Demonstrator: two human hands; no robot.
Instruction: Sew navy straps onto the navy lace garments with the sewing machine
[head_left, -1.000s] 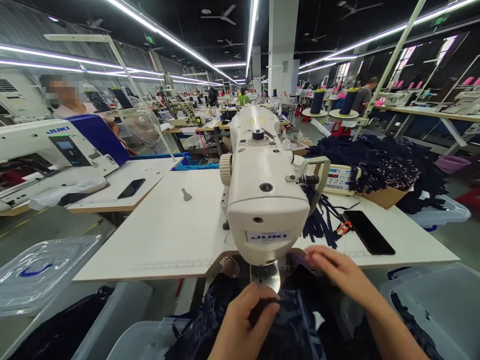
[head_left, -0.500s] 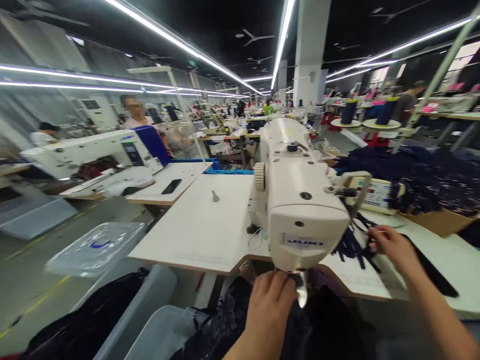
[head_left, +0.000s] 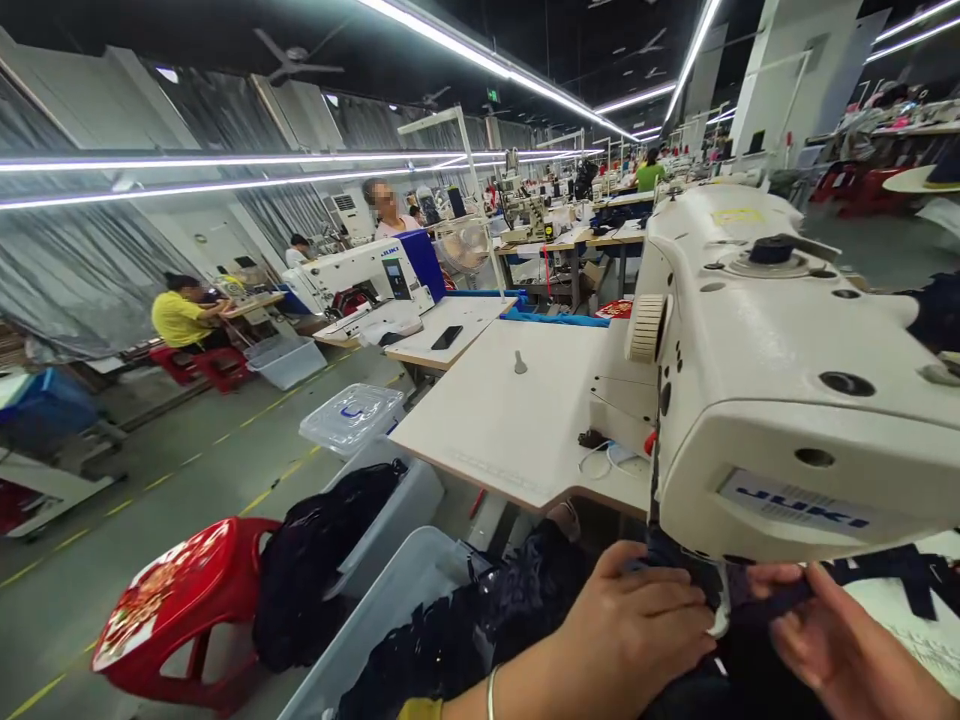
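A white JUKI sewing machine [head_left: 795, 400] fills the right side of the head view. Just below its head, my left hand [head_left: 637, 630] has its fingers together on dark navy fabric [head_left: 679, 550], with the fingertips close to the metal presser area. On the other side of that area, my right hand [head_left: 840, 630] pinches a navy fabric strip [head_left: 784, 603] between thumb and fingers. More navy strips [head_left: 919, 585] lie on the table to the right. The needle itself is hidden.
A white table [head_left: 495, 420] with a small grey tool [head_left: 520, 363] extends left of the machine. Beside me are plastic bins [head_left: 375, 610] of dark fabric, a red stool [head_left: 202, 590] and a lidded clear box [head_left: 351, 415]. A co-worker [head_left: 184, 315] in yellow sits far left.
My right hand has come from the strips on the right-hand table to beneath the machine head, bringing a navy strip. My left hand stays at the fabric. The camera has turned left.
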